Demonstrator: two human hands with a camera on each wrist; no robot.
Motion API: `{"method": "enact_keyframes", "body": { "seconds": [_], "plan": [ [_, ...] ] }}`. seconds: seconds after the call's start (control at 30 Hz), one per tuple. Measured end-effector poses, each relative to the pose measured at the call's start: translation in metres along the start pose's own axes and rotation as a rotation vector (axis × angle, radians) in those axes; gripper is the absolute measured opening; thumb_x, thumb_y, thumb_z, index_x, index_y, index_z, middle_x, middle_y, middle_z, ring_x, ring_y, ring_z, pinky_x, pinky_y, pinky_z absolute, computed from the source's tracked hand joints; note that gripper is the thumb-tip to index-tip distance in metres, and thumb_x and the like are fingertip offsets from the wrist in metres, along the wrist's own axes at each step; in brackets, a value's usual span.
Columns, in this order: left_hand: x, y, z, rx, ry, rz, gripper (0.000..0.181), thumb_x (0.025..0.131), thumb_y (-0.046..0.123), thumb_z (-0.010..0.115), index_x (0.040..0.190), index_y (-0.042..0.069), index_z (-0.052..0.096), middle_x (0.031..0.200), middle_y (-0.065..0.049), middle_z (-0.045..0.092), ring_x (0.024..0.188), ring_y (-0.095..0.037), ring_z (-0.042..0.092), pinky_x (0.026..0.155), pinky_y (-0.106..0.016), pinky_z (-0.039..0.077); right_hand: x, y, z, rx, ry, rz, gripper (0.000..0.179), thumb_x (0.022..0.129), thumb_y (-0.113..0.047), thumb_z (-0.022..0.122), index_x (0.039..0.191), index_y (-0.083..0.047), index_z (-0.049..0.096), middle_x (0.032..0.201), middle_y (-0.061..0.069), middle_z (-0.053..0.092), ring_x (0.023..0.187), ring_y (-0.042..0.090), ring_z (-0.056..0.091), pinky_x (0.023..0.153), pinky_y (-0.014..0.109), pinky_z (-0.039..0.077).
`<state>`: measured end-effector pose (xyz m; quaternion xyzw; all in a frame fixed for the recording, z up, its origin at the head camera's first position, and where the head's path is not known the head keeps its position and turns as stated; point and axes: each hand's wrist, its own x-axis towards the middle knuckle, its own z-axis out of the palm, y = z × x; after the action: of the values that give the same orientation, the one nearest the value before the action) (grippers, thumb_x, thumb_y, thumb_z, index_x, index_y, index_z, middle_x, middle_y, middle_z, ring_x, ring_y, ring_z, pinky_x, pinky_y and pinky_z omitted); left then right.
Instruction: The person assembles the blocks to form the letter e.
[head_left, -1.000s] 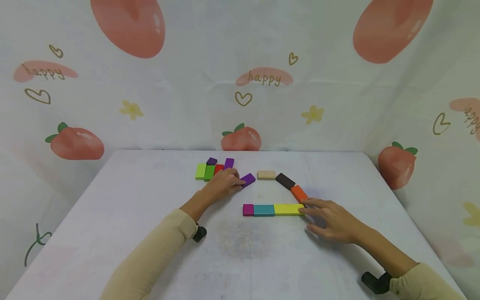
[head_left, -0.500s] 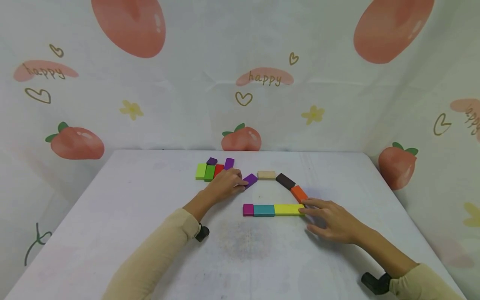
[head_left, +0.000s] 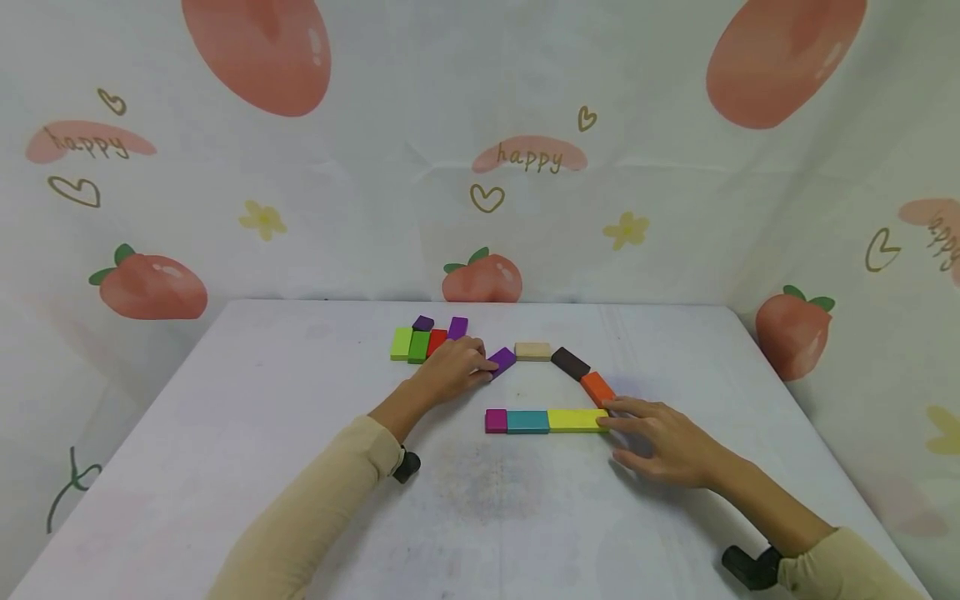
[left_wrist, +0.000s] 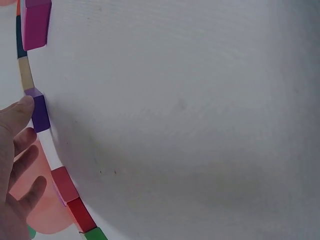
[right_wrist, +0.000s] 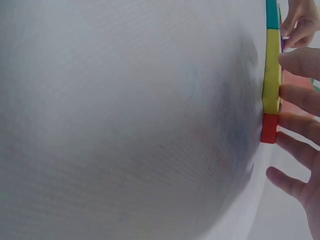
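My left hand (head_left: 448,368) holds a purple wooden block (head_left: 502,363) by its near-left end, thumb and a finger at it. In the left wrist view the thumb meets the purple block (left_wrist: 41,114) while the other fingers spread apart. The block slants down-left from a beige block (head_left: 532,351). A dark brown block (head_left: 571,362) and an orange block (head_left: 597,387) continue the arc. My right hand (head_left: 667,442) has fingers extended, fingertips at the orange block and the right end of a yellow block (head_left: 573,420). A teal block (head_left: 527,422) and a magenta block (head_left: 496,421) complete that row.
Beyond the left hand lie a light green block (head_left: 401,342), a green block (head_left: 419,346), a red block (head_left: 437,339), a purple block (head_left: 458,327) and a dark purple piece (head_left: 423,322). A patterned cloth (head_left: 360,208) hangs behind the white table (head_left: 225,433).
My left hand has slid the purple block slightly to the right, up against the beige block's left end. The right hand has stayed in place.
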<state>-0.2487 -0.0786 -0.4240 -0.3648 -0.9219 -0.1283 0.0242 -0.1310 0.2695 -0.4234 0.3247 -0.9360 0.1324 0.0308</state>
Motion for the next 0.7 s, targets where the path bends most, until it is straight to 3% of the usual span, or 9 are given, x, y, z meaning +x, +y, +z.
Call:
{"method": "enact_keyframes", "body": {
  "seconds": [0.3, 0.47, 0.6, 0.7],
  "plan": [
    [0.000, 0.001, -0.001, -0.029, 0.007, -0.001, 0.030, 0.089, 0.019, 0.076, 0.119, 0.015, 0.074, 0.104, -0.007, 0.069, 0.099, -0.019, 0.060, 0.083, -0.029, 0.052, -0.001, 0.001, 0.002, 0.000, 0.009, -0.001, 0.040, 0.085, -0.030, 0.076, 0.123, -0.019, 0.073, 0.134, 0.008, 0.062, 0.121, 0.034, 0.059, 0.091, 0.060, 0.050],
    [-0.004, -0.012, -0.007, -0.069, 0.086, 0.002, 0.027, 0.090, 0.016, 0.074, 0.117, 0.011, 0.075, 0.106, -0.008, 0.070, 0.103, -0.024, 0.061, 0.090, -0.036, 0.052, 0.001, 0.000, 0.000, -0.006, 0.009, -0.010, 0.040, 0.084, -0.029, 0.077, 0.122, -0.019, 0.073, 0.133, 0.009, 0.062, 0.120, 0.034, 0.059, 0.091, 0.059, 0.051],
    [-0.009, -0.027, -0.013, -0.052, 0.188, -0.059, 0.028, 0.090, 0.014, 0.075, 0.117, 0.007, 0.075, 0.114, -0.013, 0.070, 0.114, -0.031, 0.061, 0.097, -0.047, 0.050, 0.001, 0.001, -0.001, -0.010, 0.005, -0.010, 0.039, 0.084, -0.029, 0.077, 0.122, -0.018, 0.073, 0.133, 0.009, 0.062, 0.120, 0.034, 0.059, 0.091, 0.060, 0.050],
    [-0.014, -0.036, -0.015, -0.053, 0.198, -0.143, 0.035, 0.090, 0.018, 0.075, 0.123, 0.006, 0.071, 0.124, -0.016, 0.068, 0.123, -0.034, 0.057, 0.100, -0.053, 0.047, 0.001, 0.001, -0.001, -0.003, -0.001, -0.007, 0.039, 0.084, -0.029, 0.076, 0.122, -0.018, 0.073, 0.133, 0.009, 0.062, 0.120, 0.035, 0.059, 0.092, 0.060, 0.050]
  ]
}}
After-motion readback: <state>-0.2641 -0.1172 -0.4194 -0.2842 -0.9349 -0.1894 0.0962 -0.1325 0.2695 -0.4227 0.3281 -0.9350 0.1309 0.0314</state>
